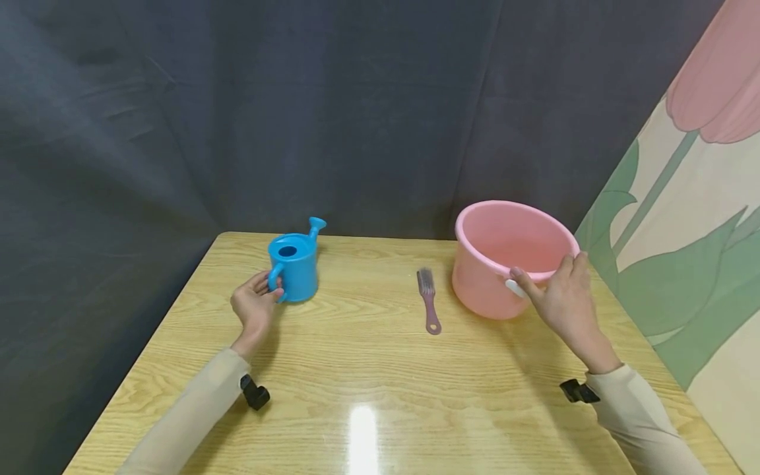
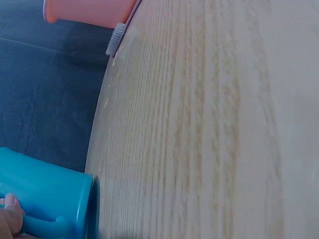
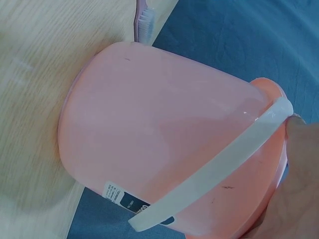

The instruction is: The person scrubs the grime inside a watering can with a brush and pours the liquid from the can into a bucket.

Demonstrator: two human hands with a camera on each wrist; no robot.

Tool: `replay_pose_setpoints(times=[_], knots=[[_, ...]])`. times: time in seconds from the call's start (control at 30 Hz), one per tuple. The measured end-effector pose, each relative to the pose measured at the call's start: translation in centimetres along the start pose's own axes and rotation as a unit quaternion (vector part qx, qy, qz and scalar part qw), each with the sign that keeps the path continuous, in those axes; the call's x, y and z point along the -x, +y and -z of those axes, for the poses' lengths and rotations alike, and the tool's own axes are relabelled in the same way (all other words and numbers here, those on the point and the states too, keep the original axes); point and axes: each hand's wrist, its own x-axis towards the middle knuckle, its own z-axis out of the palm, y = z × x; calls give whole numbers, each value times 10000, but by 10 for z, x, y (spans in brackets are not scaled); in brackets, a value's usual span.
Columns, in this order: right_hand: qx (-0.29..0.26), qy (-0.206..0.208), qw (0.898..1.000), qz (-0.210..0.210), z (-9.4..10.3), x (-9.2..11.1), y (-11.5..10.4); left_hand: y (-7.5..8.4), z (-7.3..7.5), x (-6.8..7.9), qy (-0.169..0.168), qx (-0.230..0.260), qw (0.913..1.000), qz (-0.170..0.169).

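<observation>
At the left of the table, my left hand [image 1: 255,305] holds the handle of a blue watering can [image 1: 301,274]. In the left wrist view the watering can [image 2: 42,186] shows at the lower left, with fingertips at its handle. My right hand [image 1: 567,303] grips the near right rim of a pink bucket [image 1: 489,280], thumb and fingers spread along it. The bucket's white handle [image 3: 214,172] hangs across its side in the right wrist view. Between can and bucket lies a purple brush [image 1: 430,303] with pale bristles, touched by neither hand.
The wood-grain table [image 1: 356,356] ends at the back against a dark curtain [image 1: 356,119]. A wall with painted tulips [image 1: 683,264] stands along the right side, close to the bucket. Black straps sit on both wrists.
</observation>
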Motion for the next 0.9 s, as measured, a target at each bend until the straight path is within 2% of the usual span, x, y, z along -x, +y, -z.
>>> replay_pose_setpoints(times=[0.13, 0.4, 0.53, 0.67, 0.9], knots=[[10, 56, 10000, 62, -1, 0, 0, -1, 4, 0, -131, -146, 9998, -19], [-10, -26, 10000, -32, 0, 0, 0, 0, 10, 1, -589, -510, 9964, -331], [-26, 53, 10000, 34, -1, 0, 0, 0, 12, 3, -671, -799, 9940, -337], [-63, 96, 9999, 59, -1, -1, 1, 0, 14, 3, -796, -890, 9923, -327], [-3, -75, 10000, -40, 1, -2, 1, -2, 21, 5, -1161, -1103, 9858, -515]])
